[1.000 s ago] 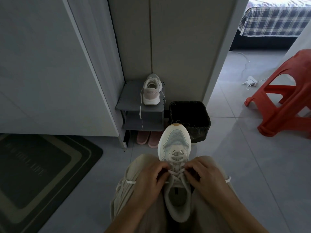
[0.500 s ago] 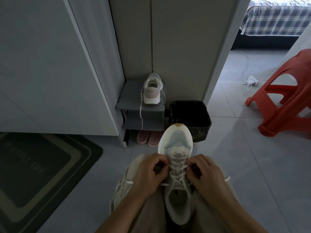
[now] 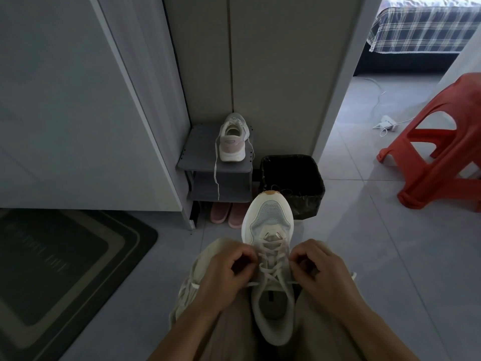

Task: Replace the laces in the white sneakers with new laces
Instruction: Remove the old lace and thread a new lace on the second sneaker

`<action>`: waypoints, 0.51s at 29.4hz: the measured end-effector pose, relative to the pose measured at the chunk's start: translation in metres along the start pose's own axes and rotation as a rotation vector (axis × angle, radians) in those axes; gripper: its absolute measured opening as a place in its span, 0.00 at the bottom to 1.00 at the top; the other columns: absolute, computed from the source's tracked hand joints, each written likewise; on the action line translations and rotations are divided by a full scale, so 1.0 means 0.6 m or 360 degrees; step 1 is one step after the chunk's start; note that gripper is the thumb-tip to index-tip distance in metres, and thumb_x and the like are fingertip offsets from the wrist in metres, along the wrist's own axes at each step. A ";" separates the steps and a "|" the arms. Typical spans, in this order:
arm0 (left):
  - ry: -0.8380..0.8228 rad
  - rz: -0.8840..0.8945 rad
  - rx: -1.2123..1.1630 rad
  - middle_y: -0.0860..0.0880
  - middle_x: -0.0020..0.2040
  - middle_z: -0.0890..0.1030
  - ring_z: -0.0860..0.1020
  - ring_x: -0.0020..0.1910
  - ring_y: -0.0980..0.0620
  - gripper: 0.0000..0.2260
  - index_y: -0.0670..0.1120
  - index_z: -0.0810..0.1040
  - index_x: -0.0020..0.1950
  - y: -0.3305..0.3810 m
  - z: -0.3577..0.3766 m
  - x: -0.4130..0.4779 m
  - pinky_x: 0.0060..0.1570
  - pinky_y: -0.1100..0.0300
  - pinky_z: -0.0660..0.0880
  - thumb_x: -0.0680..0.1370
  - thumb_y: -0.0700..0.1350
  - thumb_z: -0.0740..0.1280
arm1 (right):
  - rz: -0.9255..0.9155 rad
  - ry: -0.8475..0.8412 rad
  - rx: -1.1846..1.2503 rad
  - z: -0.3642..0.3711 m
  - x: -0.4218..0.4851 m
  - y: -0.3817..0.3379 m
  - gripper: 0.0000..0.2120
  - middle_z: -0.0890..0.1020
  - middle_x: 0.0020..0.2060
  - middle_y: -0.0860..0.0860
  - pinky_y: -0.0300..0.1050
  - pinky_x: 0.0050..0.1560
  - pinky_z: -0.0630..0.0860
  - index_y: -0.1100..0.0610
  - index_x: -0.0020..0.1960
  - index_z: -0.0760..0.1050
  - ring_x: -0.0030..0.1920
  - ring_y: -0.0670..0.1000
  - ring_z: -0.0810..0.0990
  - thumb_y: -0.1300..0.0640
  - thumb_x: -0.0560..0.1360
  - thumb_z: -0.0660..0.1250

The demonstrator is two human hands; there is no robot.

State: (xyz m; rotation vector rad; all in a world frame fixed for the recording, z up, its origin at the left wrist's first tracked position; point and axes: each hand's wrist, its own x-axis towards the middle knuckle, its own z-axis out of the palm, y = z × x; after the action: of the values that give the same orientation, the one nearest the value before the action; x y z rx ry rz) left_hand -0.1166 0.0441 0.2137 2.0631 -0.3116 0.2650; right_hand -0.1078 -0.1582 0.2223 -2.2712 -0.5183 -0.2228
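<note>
A white low-top sneaker with a pale mesh toe (image 3: 270, 220) is laid lengthwise on the person's lap, between thighs clad in beige trousers (image 3: 234, 340). Its toe is pointed away and its heel opening is turned toward the camera. A flat white lace (image 3: 270, 268) is crossed through the eyelets up the tongue.

The left hand (image 3: 221, 276) is held against the left side of the lacing, and the lace is pinched in its grip between the thumb and the curled fingers. The right hand (image 3: 321, 272) is set likewise at the right side, its grip pinched on the same lace. One free end of the lace is seen across the left thigh, the other past the right wrist.

Ahead, a second white sneaker with a pink heel (image 3: 233, 142) is stood on top of a small grey shoe rack (image 3: 203, 160), heel toward the camera. A loose white lace (image 3: 216, 178) is hung from it over the rack's front edge. A pair of pink slippers (image 3: 226, 214) is tucked beneath the rack. A black square waste bin (image 3: 294, 178) is placed just beside the rack on the grey tiled floor (image 3: 390, 256). A red plastic stool (image 3: 437, 152) is seen at the right and a dark doormat (image 3: 52, 269) at the left.
</note>
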 end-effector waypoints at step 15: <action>-0.0219 0.0299 0.0286 0.56 0.45 0.78 0.76 0.45 0.61 0.04 0.50 0.76 0.47 -0.006 0.013 -0.018 0.45 0.65 0.74 0.75 0.45 0.64 | -0.0297 -0.0110 -0.0433 0.014 0.004 -0.006 0.10 0.80 0.36 0.46 0.31 0.44 0.70 0.53 0.39 0.78 0.40 0.42 0.72 0.51 0.70 0.60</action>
State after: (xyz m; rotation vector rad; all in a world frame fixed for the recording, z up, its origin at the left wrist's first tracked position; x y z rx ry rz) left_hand -0.1255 0.0402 0.2038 2.2364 -0.5863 0.2734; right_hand -0.1071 -0.1493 0.2199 -2.5012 -0.7784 -0.3253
